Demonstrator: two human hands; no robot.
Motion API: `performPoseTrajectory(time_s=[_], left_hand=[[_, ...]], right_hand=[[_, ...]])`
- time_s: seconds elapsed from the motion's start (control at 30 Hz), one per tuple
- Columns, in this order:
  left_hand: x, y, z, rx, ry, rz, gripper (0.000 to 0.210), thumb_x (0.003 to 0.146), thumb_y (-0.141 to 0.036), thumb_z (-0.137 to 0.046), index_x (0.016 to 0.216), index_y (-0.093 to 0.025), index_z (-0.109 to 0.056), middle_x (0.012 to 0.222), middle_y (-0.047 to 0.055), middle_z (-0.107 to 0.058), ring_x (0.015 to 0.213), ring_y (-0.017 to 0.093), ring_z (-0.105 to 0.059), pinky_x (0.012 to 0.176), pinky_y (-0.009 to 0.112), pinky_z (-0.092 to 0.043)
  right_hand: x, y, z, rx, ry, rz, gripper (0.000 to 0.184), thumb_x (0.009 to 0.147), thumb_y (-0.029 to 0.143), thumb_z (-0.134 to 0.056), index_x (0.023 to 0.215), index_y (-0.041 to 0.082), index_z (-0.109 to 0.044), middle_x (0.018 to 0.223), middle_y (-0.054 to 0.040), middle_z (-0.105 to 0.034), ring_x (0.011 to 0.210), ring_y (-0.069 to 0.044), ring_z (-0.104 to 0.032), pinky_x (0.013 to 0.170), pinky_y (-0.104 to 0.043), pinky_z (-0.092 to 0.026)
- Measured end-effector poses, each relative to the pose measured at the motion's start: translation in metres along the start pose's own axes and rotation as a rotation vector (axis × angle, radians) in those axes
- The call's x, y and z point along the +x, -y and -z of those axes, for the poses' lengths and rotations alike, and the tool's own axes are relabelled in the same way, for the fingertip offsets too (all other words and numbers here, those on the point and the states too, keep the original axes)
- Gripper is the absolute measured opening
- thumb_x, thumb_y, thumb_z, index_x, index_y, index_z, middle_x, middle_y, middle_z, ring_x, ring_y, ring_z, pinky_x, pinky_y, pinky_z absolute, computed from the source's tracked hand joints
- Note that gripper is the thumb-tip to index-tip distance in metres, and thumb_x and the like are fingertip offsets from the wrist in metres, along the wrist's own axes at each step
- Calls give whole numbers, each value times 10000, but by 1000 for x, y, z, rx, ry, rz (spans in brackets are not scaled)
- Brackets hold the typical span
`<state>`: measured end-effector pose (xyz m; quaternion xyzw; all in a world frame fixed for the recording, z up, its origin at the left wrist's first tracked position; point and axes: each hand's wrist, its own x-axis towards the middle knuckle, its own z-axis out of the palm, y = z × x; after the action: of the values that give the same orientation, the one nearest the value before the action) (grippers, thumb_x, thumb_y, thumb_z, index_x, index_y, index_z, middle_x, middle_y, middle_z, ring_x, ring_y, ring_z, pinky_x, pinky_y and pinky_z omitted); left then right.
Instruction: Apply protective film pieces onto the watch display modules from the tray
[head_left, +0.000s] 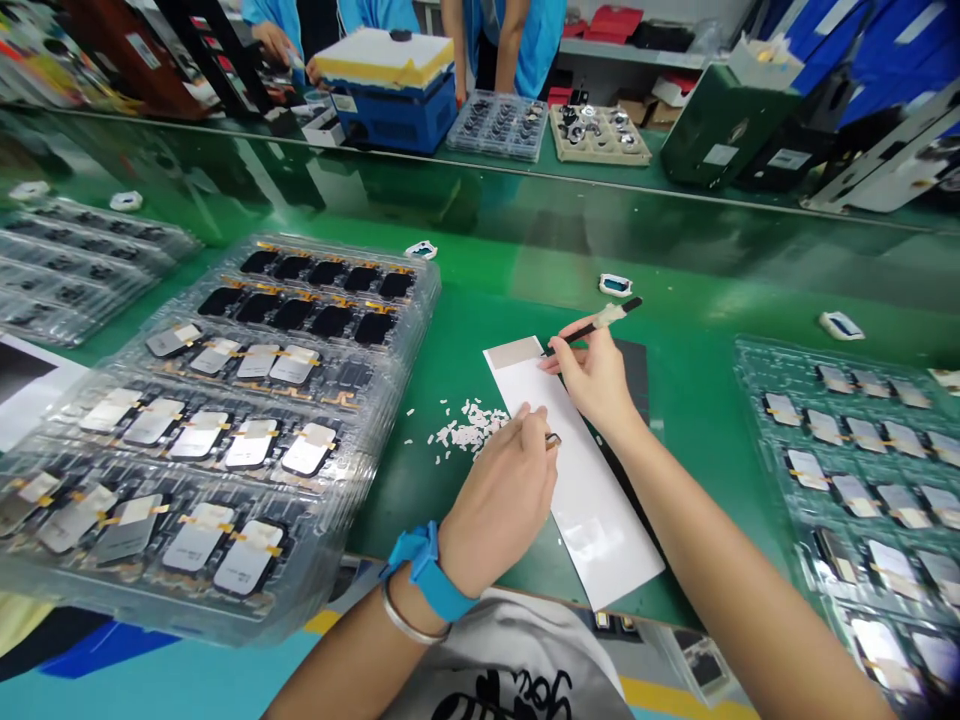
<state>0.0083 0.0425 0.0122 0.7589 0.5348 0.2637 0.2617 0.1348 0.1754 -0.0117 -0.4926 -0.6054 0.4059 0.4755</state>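
My right hand (596,375) grips a pair of slim black tweezers (630,304) wrapped with pale tape. Their tip reaches the far end of a long white sheet (600,540), by a greyish strip (514,354). Closed fingers of my left hand (506,500) hold a small dark-edged part (553,440) over the sheet; most of it is hidden. A blue wrist strap (435,575) and a bangle are on that arm. Just beyond the left hand lies a scattered pile of tiny white pieces (472,428). A dark flat board (636,375) shows under the sheet.
At left stands a stack of clear trays (397,400) with screen modules; another tray (757,440) is at right. Small white-framed parts (615,286) lie along the back. Behind a ledge are a blue box (397,110), more trays (499,125) and co-workers in blue (540,45).
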Motion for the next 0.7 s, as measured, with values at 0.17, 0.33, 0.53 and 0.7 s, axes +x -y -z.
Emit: performPoseTrajectory(time_s=[0.17,0.33,0.53,0.7], left_hand=[[2,3,-1,47,7,-26,206,1008,-115,-367,1205,-100,-429,1342,305,-573,1375,372,-477,998,560,-509],[2,2,3,105,7,-45,183,1004,-105,-376,1180,-116,-428,1330,280,-593,1347,361,-515,1009,531,-520],[1,0,4,168,19,-51,146,1001,-85,-373,1131,-131,-421,1322,252,-607,1354,345,-510,1022,498,-532],[2,1,4,167,15,-43,134,1006,-106,-381,1133,-134,-414,1335,255,-600,1349,332,-518,1020,491,-535]], right_hand=[[1,-2,-1,8,57,0,435,764,574,-719,897,207,-527,778,3,-615,615,-159,-705,609,-292,-606],[6,-8,-2,89,7,-39,465,782,620,-677,917,210,-506,867,-12,-623,614,-135,-709,631,-283,-634],[8,-12,-2,133,-16,-64,488,745,634,-705,910,212,-522,875,-1,-629,581,-123,-705,583,-254,-634],[9,-13,1,160,0,-72,465,741,604,-723,901,209,-537,822,-1,-655,592,-137,-715,590,-257,-636]])
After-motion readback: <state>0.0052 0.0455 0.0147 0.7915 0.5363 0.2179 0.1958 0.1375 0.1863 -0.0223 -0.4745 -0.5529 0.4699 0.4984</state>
